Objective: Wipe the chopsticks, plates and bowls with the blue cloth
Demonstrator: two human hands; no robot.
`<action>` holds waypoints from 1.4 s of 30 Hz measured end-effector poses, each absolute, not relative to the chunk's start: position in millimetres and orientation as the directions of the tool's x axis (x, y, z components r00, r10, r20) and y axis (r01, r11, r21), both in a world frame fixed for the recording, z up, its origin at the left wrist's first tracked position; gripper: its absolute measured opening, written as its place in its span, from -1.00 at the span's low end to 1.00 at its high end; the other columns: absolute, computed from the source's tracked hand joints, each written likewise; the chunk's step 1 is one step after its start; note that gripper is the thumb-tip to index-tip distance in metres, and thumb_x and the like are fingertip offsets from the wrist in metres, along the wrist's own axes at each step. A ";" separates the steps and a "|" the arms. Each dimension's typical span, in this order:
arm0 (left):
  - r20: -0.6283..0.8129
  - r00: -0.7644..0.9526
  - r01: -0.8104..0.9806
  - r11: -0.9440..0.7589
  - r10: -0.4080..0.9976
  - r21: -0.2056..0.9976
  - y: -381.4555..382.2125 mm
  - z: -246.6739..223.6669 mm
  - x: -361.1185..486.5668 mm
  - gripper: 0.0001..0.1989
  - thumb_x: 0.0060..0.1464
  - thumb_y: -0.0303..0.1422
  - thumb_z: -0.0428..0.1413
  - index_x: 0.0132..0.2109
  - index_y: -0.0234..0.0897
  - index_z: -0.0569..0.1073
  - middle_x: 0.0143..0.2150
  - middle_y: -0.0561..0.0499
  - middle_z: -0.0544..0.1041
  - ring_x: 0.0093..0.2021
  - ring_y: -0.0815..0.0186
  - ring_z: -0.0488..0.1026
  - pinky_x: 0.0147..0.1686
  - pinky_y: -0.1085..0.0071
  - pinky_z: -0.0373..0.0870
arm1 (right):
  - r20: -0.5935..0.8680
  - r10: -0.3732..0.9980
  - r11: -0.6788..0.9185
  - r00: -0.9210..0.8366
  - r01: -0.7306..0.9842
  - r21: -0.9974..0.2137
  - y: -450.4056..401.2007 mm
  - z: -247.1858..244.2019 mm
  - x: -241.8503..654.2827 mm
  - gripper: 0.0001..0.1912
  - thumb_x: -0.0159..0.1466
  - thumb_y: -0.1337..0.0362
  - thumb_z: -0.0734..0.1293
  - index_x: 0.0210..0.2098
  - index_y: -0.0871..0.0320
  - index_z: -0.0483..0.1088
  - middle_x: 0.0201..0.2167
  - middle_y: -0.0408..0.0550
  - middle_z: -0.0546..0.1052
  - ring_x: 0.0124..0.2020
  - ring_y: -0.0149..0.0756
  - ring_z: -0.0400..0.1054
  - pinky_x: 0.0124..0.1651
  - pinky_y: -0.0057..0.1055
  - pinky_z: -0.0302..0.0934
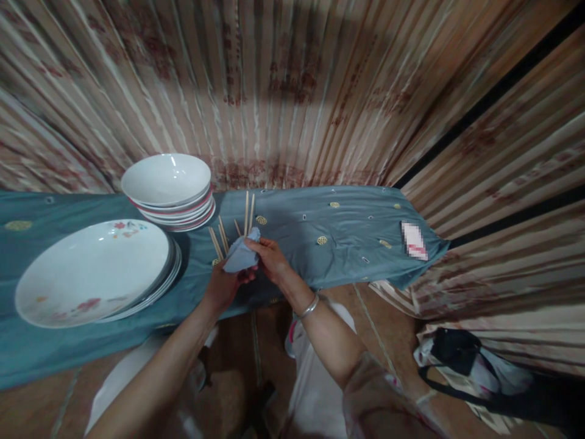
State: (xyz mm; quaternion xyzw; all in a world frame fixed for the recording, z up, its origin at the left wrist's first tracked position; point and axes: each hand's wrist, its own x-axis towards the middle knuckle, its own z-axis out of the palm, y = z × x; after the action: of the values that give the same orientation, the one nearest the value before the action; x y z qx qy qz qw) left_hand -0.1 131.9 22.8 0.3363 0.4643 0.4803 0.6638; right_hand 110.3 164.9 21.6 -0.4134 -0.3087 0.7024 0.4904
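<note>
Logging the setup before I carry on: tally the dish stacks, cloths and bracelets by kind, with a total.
Bowl stack: 1
Plate stack: 1
Blue cloth: 1
Silver bracelet: 1
Total: 4

Pleated patterned curtains [292, 85], brown tiled floor [372, 329]

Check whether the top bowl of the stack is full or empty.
Empty: the top bowl faces upward, and its white inside shows nothing but glints of light.
</note>
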 end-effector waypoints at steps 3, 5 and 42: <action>-0.297 0.104 -0.319 0.315 0.949 0.894 130.5 22.3 0.3 -0.91 -0.29 -0.39 0.21 -0.50 -0.28 0.48 -0.58 0.01 0.53 -0.63 0.40 0.34 -0.61 0.48 0.20 | -0.288 0.943 -0.334 -0.169 -0.447 -0.830 166.2 22.5 111.8 -0.65 -0.08 0.04 0.50 -0.52 0.18 0.40 -0.75 -0.27 0.38 -0.79 -0.53 0.08 -0.75 -0.53 -0.07; -0.303 0.118 -0.296 0.325 0.946 0.898 128.7 22.6 1.0 -0.92 -0.26 -0.38 0.21 -0.54 -0.28 0.48 -0.57 -0.01 0.53 -0.63 0.40 0.34 -0.61 0.47 0.21 | -0.295 0.943 -0.332 -0.154 -0.459 -0.824 168.3 23.2 113.5 -0.65 -0.08 0.05 0.50 -0.51 0.18 0.41 -0.74 -0.26 0.39 -0.77 -0.51 0.12 -0.73 -0.52 -0.05; -0.381 0.182 -0.286 0.419 0.907 0.862 119.1 26.0 7.8 -0.70 -0.21 -0.23 0.27 -0.39 -0.32 0.38 -0.51 0.00 0.56 -0.62 0.42 0.41 -0.62 0.52 0.24 | -0.281 0.955 -0.291 -0.095 -0.491 -0.821 189.3 23.2 132.2 -0.77 -0.05 0.17 0.50 -0.52 0.19 0.47 -0.62 -0.20 0.50 -0.56 -0.43 0.35 -0.38 -0.48 0.22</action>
State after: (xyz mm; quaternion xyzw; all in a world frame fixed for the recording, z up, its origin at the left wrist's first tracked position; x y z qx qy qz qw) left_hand 7.8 119.1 26.0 0.3269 0.4748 0.4284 0.6958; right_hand 132.2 189.3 23.2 -0.4181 -0.2776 0.6859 0.5269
